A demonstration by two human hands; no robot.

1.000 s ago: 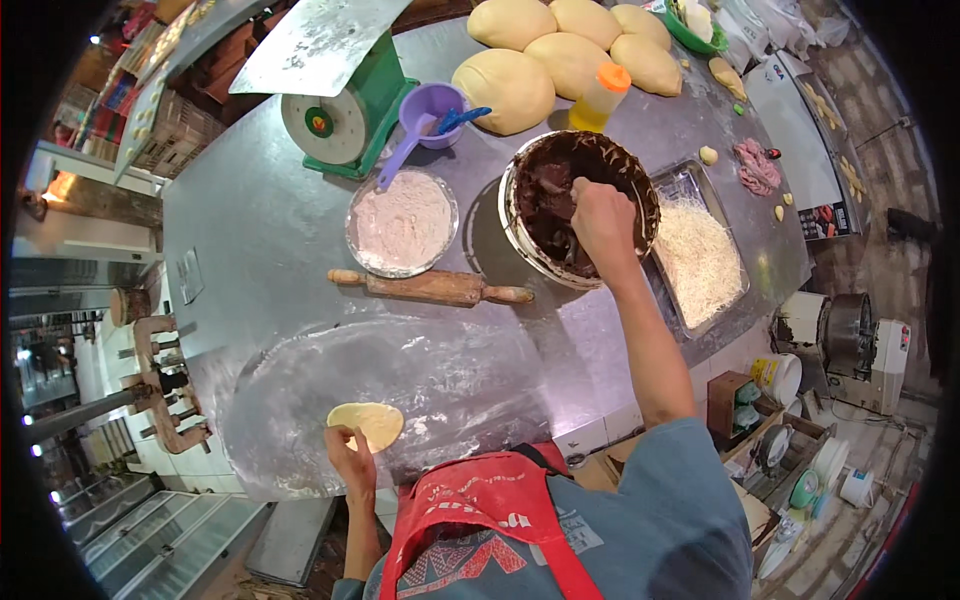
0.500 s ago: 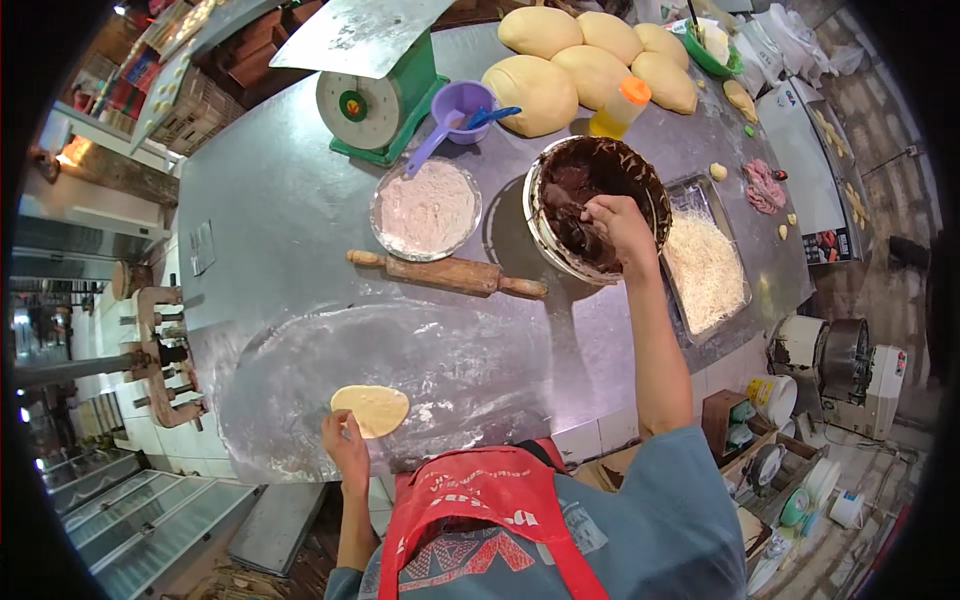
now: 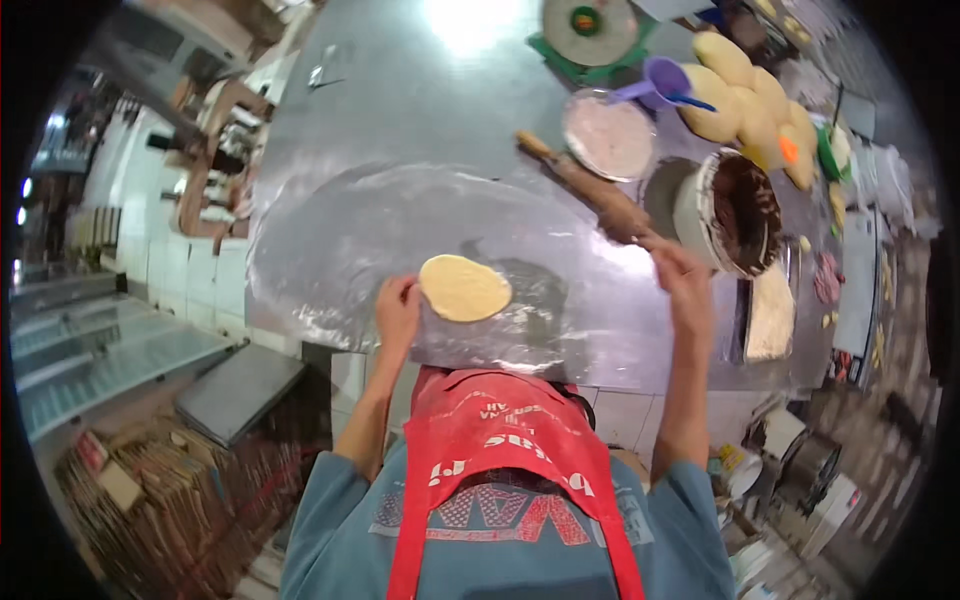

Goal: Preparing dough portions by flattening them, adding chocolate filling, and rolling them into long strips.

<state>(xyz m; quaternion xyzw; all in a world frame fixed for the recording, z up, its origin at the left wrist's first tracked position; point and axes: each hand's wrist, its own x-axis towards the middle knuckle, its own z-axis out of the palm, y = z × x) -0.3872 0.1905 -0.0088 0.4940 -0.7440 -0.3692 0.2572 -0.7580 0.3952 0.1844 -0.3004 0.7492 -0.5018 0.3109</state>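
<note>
A thin oval piece of dough (image 3: 464,288) lies flat on the floured near part of the metal table. My left hand (image 3: 399,305) is at its left edge, fingers bent together and pinching there. My right hand (image 3: 683,282) is blurred, with fingers closed, beside the near end of a wooden rolling pin (image 3: 597,192). It covers the pin's near handle; whatever it pinches is hidden. Just past it stands a white bucket (image 3: 692,215), smeared inside with dark brown paste (image 3: 745,215). Behind the pin sits a round dish of pale pink flour (image 3: 610,135).
A purple scoop cup (image 3: 662,82) holds a blue utensil. Several big dough lumps (image 3: 757,110) stand at the far right, near a green dial scale (image 3: 588,35). A tray of pale shreds (image 3: 770,312) lies right of the bucket. A clamp-like brown fixture (image 3: 212,165) is left of the table.
My right hand has come out of the bucket and moved nearer, beside the rolling pin. My left hand stays at the dough's edge. The whole view has swung left.
</note>
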